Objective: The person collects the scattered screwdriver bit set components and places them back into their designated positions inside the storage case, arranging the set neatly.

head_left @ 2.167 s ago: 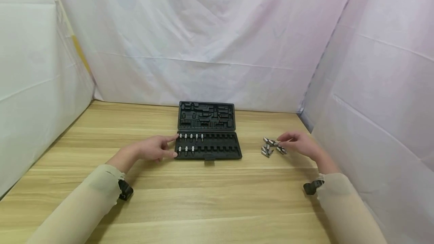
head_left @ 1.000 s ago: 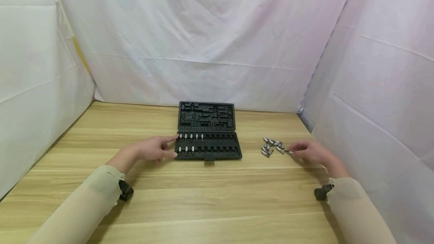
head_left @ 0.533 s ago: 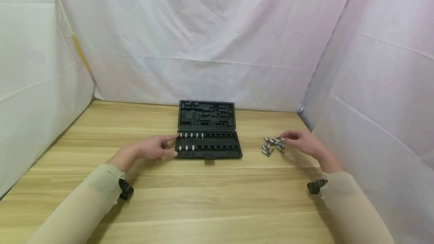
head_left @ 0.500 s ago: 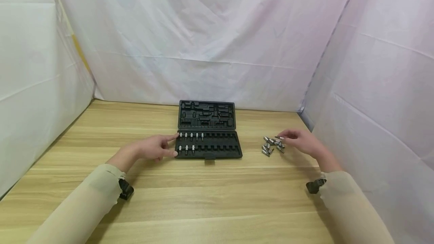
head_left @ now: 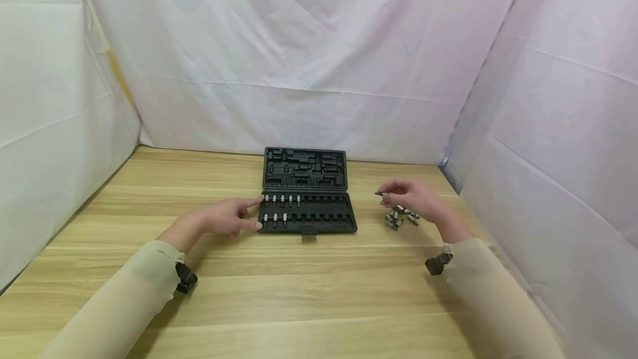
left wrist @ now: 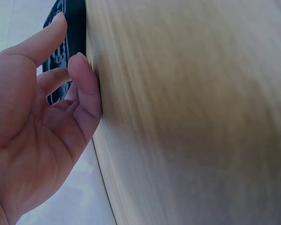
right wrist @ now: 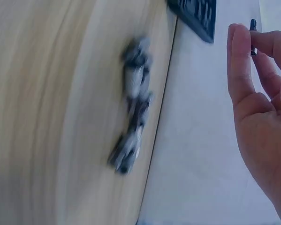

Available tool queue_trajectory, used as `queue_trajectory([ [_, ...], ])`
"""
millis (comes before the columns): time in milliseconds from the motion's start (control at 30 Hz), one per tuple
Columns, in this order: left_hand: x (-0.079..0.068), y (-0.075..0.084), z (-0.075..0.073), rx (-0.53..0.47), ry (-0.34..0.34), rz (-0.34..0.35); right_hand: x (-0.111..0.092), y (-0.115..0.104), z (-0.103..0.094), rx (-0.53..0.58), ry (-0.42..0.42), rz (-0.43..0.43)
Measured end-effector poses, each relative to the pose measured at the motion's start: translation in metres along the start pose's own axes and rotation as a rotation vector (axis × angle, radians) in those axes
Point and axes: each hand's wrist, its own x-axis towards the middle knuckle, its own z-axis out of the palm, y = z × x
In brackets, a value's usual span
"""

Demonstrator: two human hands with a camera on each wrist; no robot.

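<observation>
A black socket case (head_left: 319, 208) lies unfolded on the wooden table, its lid at the back. Silver bit sockets (head_left: 282, 200) with dark tips stand in the left slots of its two rows; slots farther right are bare. My left hand (head_left: 226, 218) rests at the case's left edge, index finger at the upper corner and thumb at the lower one. Between thumb and fingertips my right hand (head_left: 411, 195) pinches a bit socket (right wrist: 253, 37), its dark tip pointing left in the head view. That hand is raised just beyond the loose pile, right of the case.
Several loose bit sockets (head_left: 412, 219) lie heaped on the table (head_left: 299, 292) to the right of the case, below my right hand in the head view. White cloth walls (head_left: 299, 60) enclose the table at the back and both sides.
My right hand picked at sockets on the pile's right side, then moved left and up with one bit socket in its fingertips. The left hand and the case have stayed put.
</observation>
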Motion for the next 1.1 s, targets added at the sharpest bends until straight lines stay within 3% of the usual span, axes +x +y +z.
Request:
queue_trajectory([
  [200, 0.001, -0.001, 0.0, 0.0, -0.003, -0.001, 0.017, -0.018, 0.019, 0.025, -0.008, -0.041],
  [567, 0.001, 0.0, 0.001, -0.01, -0.002, 0.008, 0.035, -0.048, 0.048, 0.105, 0.016, -0.037],
  [867, 0.0, 0.002, 0.0, -0.018, 0.001, 0.015, 0.052, -0.062, 0.073, 0.396, -0.008, -0.097],
  [1100, 0.0, 0.0, 0.001, -0.015, 0.002, 0.008, 0.059, -0.064, 0.087, 0.369, -0.014, -0.134],
])
